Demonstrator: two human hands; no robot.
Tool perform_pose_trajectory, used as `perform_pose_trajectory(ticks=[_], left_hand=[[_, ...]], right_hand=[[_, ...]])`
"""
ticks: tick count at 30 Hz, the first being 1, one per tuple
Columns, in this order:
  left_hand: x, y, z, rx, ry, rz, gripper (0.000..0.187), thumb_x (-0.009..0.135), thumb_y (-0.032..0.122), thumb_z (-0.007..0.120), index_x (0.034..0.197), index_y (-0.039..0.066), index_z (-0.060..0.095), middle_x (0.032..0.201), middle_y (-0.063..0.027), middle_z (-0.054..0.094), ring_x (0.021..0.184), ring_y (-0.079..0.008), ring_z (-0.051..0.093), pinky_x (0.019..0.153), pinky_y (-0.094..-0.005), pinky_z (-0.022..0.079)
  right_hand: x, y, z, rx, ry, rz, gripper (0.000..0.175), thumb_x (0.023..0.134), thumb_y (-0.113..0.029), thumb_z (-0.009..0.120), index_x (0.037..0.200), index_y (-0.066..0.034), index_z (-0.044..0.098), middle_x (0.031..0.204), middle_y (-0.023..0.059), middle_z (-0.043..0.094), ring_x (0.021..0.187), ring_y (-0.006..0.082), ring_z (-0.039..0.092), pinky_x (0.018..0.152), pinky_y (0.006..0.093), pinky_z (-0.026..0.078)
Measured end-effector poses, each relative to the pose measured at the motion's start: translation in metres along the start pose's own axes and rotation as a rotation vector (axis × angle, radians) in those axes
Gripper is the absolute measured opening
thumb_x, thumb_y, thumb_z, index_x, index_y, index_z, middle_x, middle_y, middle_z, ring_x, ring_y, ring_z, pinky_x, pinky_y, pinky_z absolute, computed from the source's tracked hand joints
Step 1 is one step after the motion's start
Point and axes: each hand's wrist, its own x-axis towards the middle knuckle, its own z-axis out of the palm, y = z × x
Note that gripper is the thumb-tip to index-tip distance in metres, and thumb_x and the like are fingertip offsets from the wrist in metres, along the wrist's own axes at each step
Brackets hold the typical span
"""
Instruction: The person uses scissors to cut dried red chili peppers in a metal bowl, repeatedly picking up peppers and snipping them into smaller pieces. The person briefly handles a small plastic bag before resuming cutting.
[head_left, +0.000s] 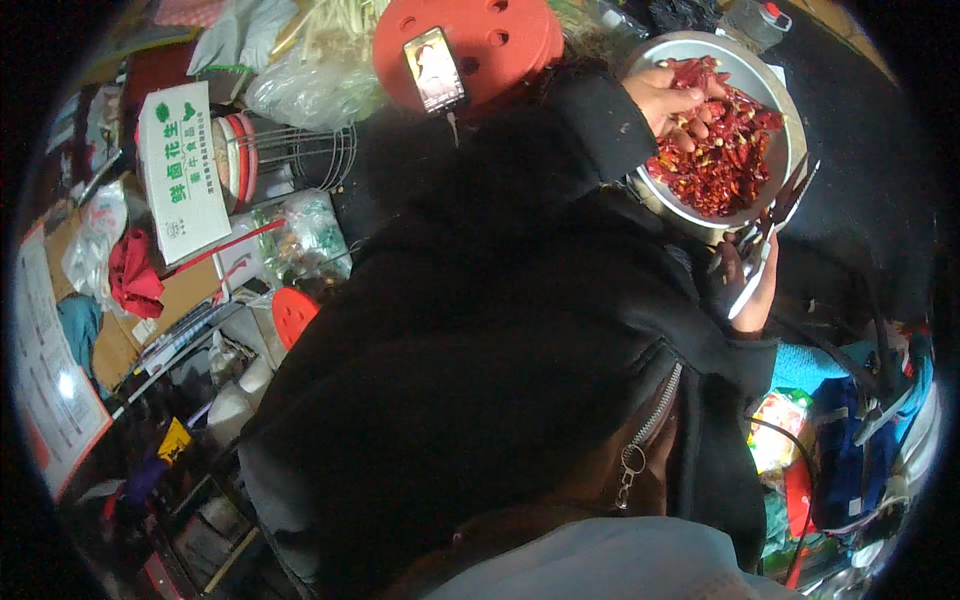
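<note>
A light metal bowl (787, 150) of dried red chillies (724, 180), some whole and some in cut pieces, stands at the upper right. Inside its near rim, my left hand (664, 109) has its fingers curled around some whole dried chillies (697, 73). Below the bowl, my right hand (759, 296) grips a pair of metal scissors (757, 259). Their blades are parted and point up and right, beside the bowl's lower right rim. The scissors partly hide the fingers of that hand.
A phone (435, 69) with a lit screen and a cable lies on red perforated stools (517, 45). Plastic bags (315, 94), a wire rack (322, 157) and a printed white box (184, 169) are at the left. A capped clear container (754, 26) stands beyond the bowl.
</note>
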Motion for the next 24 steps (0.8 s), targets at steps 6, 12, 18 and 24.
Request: perform_pose_trajectory(ticks=[6,12,18,24], left_hand=[[-0.001,0.007,0.001,0.105,-0.009,-0.028,0.021,0.089,0.022,0.047,0.099,0.005,0.053,0.074,-0.0008,0.048,0.060,-0.0087,0.046,0.046,-0.0200,0.033],[-0.001,0.023,0.006,0.360,0.103,0.231,0.026,0.083,0.034,0.057,0.091,0.010,0.061,0.059,0.0035,0.045,0.051,-0.0080,0.040,0.046,-0.0230,0.029],[0.008,0.051,-0.014,0.905,0.220,0.288,0.027,0.075,0.004,0.057,0.103,0.004,0.056,0.091,-0.0075,0.061,0.085,-0.0165,0.059,0.072,-0.0283,0.047],[0.012,0.066,-0.014,1.618,-0.084,0.590,0.033,0.071,0.001,0.055,0.103,0.006,0.058,0.091,-0.0155,0.060,0.086,-0.0326,0.057,0.073,-0.0373,0.046]], right_hand=[[0.004,0.033,-0.011,0.009,-0.022,0.044,0.050,0.080,0.002,0.056,0.125,-0.0012,0.035,0.094,0.0092,0.058,0.087,0.0157,0.056,0.079,0.0264,0.042],[0.004,0.044,-0.011,-0.024,-0.012,-0.083,0.053,0.080,0.002,0.055,0.128,-0.0035,0.033,0.097,0.0084,0.056,0.087,0.0145,0.054,0.077,0.0252,0.042],[-0.002,0.002,-0.004,0.076,-0.034,0.057,0.054,0.082,0.002,0.053,0.130,-0.0026,0.030,0.096,0.0070,0.054,0.086,0.0127,0.052,0.076,0.0231,0.042],[0.002,-0.014,0.001,0.035,-0.032,0.059,0.055,0.079,0.004,0.056,0.128,-0.0005,0.030,0.096,0.0075,0.054,0.087,0.0140,0.053,0.076,0.0239,0.042]])
